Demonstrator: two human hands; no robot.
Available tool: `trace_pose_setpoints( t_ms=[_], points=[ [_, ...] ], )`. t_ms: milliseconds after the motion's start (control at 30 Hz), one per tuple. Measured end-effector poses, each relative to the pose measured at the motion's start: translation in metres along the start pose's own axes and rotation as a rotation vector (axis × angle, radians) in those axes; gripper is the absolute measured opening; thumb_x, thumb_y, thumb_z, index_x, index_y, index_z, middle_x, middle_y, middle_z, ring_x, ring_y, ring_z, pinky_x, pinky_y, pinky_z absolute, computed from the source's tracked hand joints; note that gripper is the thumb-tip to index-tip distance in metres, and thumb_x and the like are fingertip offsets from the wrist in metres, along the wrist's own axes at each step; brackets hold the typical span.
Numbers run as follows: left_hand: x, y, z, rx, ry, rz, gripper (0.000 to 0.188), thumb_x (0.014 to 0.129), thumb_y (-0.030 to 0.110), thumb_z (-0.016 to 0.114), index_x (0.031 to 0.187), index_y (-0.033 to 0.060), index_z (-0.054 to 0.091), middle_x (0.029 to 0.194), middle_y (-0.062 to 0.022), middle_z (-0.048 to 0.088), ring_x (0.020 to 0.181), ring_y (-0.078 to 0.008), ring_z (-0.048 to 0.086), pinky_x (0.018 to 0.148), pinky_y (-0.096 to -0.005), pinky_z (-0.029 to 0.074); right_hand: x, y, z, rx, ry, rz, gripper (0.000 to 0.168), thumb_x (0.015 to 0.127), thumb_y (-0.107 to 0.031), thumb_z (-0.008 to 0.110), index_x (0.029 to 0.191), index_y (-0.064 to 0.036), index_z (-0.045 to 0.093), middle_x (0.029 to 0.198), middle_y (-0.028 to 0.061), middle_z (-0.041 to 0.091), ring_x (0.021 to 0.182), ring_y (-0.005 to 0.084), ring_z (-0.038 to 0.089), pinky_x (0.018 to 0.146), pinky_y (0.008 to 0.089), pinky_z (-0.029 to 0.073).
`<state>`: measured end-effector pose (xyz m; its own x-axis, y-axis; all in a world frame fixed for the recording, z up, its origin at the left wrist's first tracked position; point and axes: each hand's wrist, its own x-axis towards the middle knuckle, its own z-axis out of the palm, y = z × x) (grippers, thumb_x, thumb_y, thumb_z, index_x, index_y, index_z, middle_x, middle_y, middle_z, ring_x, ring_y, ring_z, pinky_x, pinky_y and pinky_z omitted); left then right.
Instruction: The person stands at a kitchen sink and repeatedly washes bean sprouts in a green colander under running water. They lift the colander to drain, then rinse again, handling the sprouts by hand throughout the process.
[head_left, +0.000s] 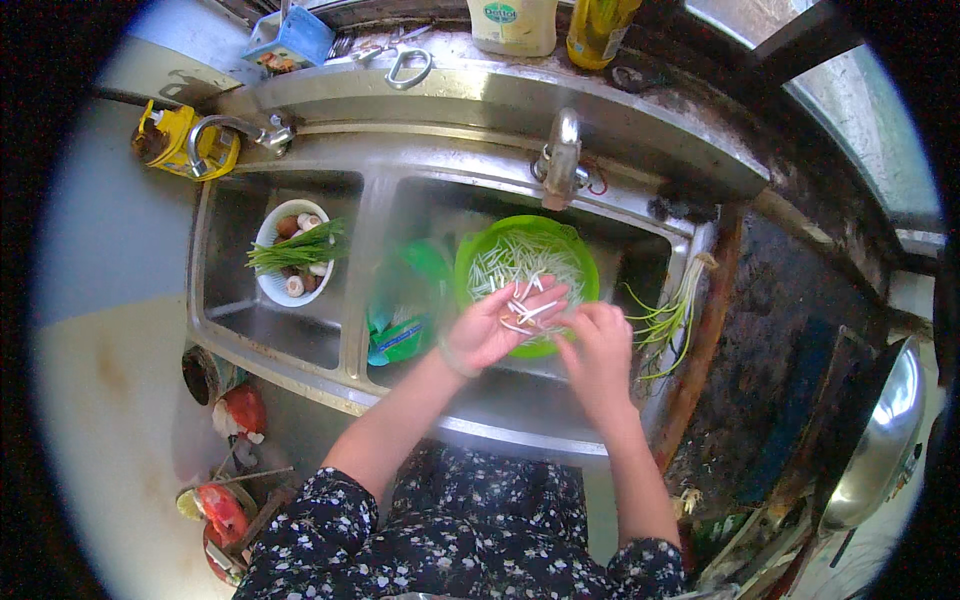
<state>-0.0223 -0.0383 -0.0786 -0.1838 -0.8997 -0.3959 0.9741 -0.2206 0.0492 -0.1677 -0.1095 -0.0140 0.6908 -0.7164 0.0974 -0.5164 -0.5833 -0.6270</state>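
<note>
Palm up, my left hand (502, 319) carries a few bean sprouts (531, 313) over a bright green colander (589, 259). More white bean sprouts (517, 251) lie inside that colander, which rests in the right basin of the sink. My right hand (596, 341) is just right of the left palm with its fingers bent. Whether something is pinched between those fingertips cannot be made out. Part of the colander's near side is hidden behind both hands.
Above the right basin (630, 255) juts a tap (562, 161). A green plastic bag (401, 337) lies left of the colander. In the left basin, a white bowl (264, 279) holds mushrooms and green stalks (300, 247). Spring onions (679, 307) hang over the right rim. Scissors (409, 69) lie on the ledge.
</note>
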Motion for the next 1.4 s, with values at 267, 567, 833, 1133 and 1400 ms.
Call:
trace_pose_setpoints(
  t_ms=[267,567,833,1133,1400],
  points=[
    [0.0,0.002,0.008,-0.019,-0.003,0.038,0.042,0.09,0.028,0.03,0.125,0.0054,0.034,0.131,-0.0139,0.032,0.117,-0.0274,0.036,0.097,-0.0394,0.029,0.007,0.007,0.027,0.003,0.029,-0.196,0.017,0.061,-0.008,0.065,0.076,-0.011,0.058,0.082,0.0055,0.052,0.075,0.0237,0.05,0.063,0.0339,0.04],
    [0.002,0.005,0.01,-0.25,-0.052,0.108,0.038,0.09,0.024,0.031,0.123,0.0057,0.036,0.131,-0.0146,0.031,0.12,-0.0319,0.03,0.099,-0.0409,0.026,-0.001,0.016,0.036,0.118,0.138,-0.195,0.015,0.065,-0.008,0.063,0.079,-0.007,0.058,0.086,0.0075,0.053,0.076,0.024,0.051,0.063,0.0325,0.042],
    [0.005,0.008,0.004,-0.306,-0.079,0.11,0.038,0.09,0.023,0.03,0.124,0.008,0.035,0.133,-0.0119,0.029,0.117,-0.0284,0.034,0.097,-0.0398,0.029,0.022,0.002,0.043,0.232,0.115,0.149,0.021,0.065,-0.013,0.065,0.081,-0.005,0.054,0.08,0.0104,0.05,0.08,0.0271,0.05,0.068,0.0361,0.04],
    [0.008,0.007,0.003,-0.342,-0.126,0.127,0.039,0.09,0.024,0.03,0.125,0.0089,0.034,0.133,-0.0076,0.03,0.112,-0.0222,0.04,0.095,-0.0406,0.031,0.031,0.006,0.055,0.16,0.13,0.18,0.018,0.064,-0.016,0.067,0.073,-0.007,0.054,0.074,0.0082,0.051,0.072,0.0256,0.05,0.065,0.0352,0.039],
    [0.005,0.015,0.006,-0.121,-0.032,0.075,0.042,0.089,0.026,0.031,0.127,0.0075,0.032,0.132,-0.0078,0.032,0.119,-0.0208,0.034,0.097,-0.0374,0.027,0.032,0.019,0.051,0.542,0.058,0.337,0.009,0.07,-0.007,0.059,0.074,-0.004,0.051,0.072,0.0056,0.049,0.066,0.0157,0.048,0.061,0.0269,0.04]
  ],
)
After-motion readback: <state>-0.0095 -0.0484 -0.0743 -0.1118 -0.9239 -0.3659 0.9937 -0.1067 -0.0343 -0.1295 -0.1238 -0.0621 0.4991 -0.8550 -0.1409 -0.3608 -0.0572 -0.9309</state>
